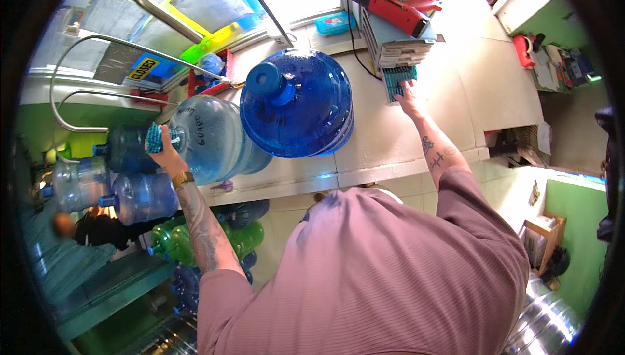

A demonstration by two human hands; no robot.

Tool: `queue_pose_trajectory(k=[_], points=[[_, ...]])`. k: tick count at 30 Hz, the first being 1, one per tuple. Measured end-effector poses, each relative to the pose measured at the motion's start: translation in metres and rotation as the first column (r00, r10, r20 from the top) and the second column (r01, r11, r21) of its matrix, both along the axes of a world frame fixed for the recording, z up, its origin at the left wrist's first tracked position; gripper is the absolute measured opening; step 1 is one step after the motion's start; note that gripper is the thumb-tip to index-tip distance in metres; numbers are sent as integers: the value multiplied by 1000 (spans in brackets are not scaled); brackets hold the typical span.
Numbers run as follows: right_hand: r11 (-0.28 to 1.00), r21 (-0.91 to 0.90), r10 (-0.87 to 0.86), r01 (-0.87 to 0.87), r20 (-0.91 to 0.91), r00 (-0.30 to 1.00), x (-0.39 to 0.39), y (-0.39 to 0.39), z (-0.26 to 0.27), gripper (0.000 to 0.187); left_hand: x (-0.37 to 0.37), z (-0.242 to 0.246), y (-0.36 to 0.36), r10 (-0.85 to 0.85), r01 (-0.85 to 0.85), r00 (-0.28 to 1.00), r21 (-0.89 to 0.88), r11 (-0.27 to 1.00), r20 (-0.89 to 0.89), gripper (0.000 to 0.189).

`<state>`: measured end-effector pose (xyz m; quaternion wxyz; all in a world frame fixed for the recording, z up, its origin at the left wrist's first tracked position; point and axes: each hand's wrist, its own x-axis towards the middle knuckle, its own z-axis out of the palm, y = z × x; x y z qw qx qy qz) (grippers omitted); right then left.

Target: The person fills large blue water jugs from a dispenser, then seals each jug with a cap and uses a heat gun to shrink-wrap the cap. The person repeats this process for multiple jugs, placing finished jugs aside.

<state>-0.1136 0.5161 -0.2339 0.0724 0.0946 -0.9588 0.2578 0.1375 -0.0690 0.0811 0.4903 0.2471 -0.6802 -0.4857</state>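
Note:
My left hand (168,156) is closed around a teal printed plastic neck seal (154,138) at the mouth of a clear, water-filled jug (205,135). This jug lies on its side or tilts left on the counter, with handwriting on its shoulder. My right hand (411,102) reaches to a stack of similar teal seals (400,79) at the front of a box, its fingertips on them. Whether it pinches one is unclear. Between my hands, a large dark blue water jug (302,111) with a blue cap (263,78) stands on the tiled counter (376,140).
A red heat gun (385,9) rests atop the box stack (398,45), its black cord trailing down. Behind the jugs are a red crate (201,83) and curved metal pipes (122,42). More jugs (141,199) stand left, beside a person (63,252). Purple scissors (223,186) lie near the counter edge.

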Motion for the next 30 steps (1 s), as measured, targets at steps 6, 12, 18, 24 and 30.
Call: queue_pose_trajectory(k=[6, 12, 18, 24, 30], points=[[983, -145, 132, -112, 135, 982, -37, 13, -20, 20, 2, 1, -6, -21, 20, 998, 18, 1000, 65, 48], [940, -325, 130, -105, 56, 990, -51, 10, -29, 15, -2, 4, 3, 53, -57, 993, 39, 998, 110, 53], [453, -892, 369, -17, 170, 914, 19, -16, 154, 28, -12, 10, 96, 204, -205, 979, 116, 972, 19, 50], [299, -910, 800, -286, 76, 595, 126, -94, 340, 34, 15, 44, 231, -693, 681, 720, 155, 715, 36, 50], [221, -820, 838, -527, -118, 533, 169, -169, 397, 54, 0, 67, 199, -796, 804, 594, -62, 591, 117, 24]])
